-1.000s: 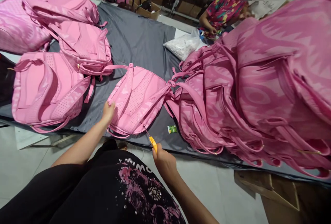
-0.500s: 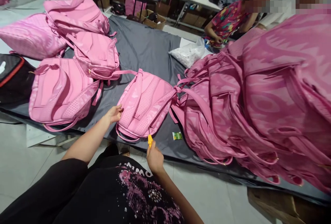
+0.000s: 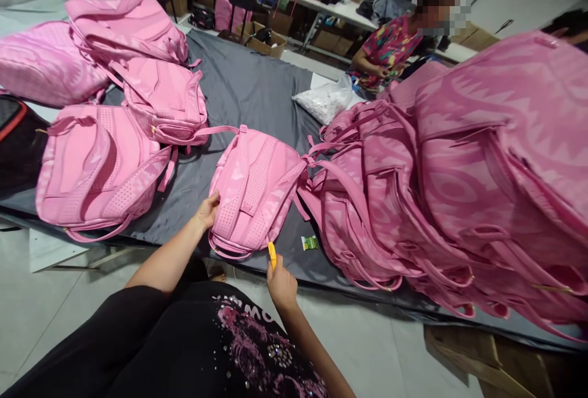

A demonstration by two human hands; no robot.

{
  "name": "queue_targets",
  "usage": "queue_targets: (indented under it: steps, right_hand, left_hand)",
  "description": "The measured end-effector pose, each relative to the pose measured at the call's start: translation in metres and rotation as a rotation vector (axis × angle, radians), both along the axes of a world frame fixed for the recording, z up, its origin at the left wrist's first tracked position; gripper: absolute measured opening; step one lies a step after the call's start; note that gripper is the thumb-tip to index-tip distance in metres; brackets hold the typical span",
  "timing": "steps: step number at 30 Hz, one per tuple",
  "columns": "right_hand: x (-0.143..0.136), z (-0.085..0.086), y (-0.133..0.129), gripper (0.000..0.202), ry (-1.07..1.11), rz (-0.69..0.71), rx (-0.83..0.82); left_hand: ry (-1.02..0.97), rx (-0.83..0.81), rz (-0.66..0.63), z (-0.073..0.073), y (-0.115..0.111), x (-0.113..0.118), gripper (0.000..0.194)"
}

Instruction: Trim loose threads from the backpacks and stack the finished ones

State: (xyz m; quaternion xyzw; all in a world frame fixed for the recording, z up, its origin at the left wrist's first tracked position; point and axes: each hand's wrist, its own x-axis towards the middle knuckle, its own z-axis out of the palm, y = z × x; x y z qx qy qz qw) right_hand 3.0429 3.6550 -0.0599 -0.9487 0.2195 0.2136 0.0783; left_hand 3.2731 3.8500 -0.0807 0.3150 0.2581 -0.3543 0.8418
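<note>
A pink backpack (image 3: 257, 187) lies straps-up on the dark-covered table in front of me. At its left side, my left hand (image 3: 209, 209) grips the edge, with some fingertips hidden against the fabric. Closed round a small yellow-handled tool (image 3: 272, 256), my right hand (image 3: 282, 285) is at the table's front edge. The tool's thin tip points at the bag's lower right corner; its exact kind is too small to make out.
More pink backpacks (image 3: 98, 171) lie on the left, beside a black bag (image 3: 18, 153). A large pile of pink backpacks (image 3: 459, 165) leans on the right. A green packet (image 3: 309, 242) and a clear plastic bag (image 3: 324, 101) rest on the table cover (image 3: 248, 73). Across sits a person (image 3: 390, 49).
The view has shifted slightly to the right. My right hand and the yellow tool have moved a little away from the backpack's corner. My left hand stays on the bag's left side.
</note>
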Motion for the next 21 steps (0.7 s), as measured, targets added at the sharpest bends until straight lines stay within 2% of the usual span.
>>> queue_targets:
  steps: [4, 7, 12, 17, 21]
  right_hand:
    - [-0.001, 0.009, -0.002, 0.03, 0.046, -0.044, 0.041]
    - [-0.003, 0.015, -0.004, 0.03, 0.053, -0.079, 0.071]
    - [-0.007, 0.017, -0.009, 0.03, 0.068, -0.13, 0.092]
    - [-0.006, 0.021, -0.014, 0.033, 0.084, -0.157, 0.117]
    - [-0.036, 0.035, -0.023, 0.032, 0.072, -0.177, 0.154]
  left_hand:
    - [0.002, -0.166, 0.053, -0.012, -0.004, -0.004, 0.049]
    - [-0.042, -0.239, 0.073, -0.015, -0.006, -0.004, 0.051]
    - [-0.063, -0.269, 0.035, -0.015, -0.012, -0.009, 0.058]
    - [-0.101, -0.276, 0.064, -0.011, -0.018, -0.015, 0.064]
    - [-0.108, -0.22, 0.125, -0.013, -0.025, -0.014, 0.065]
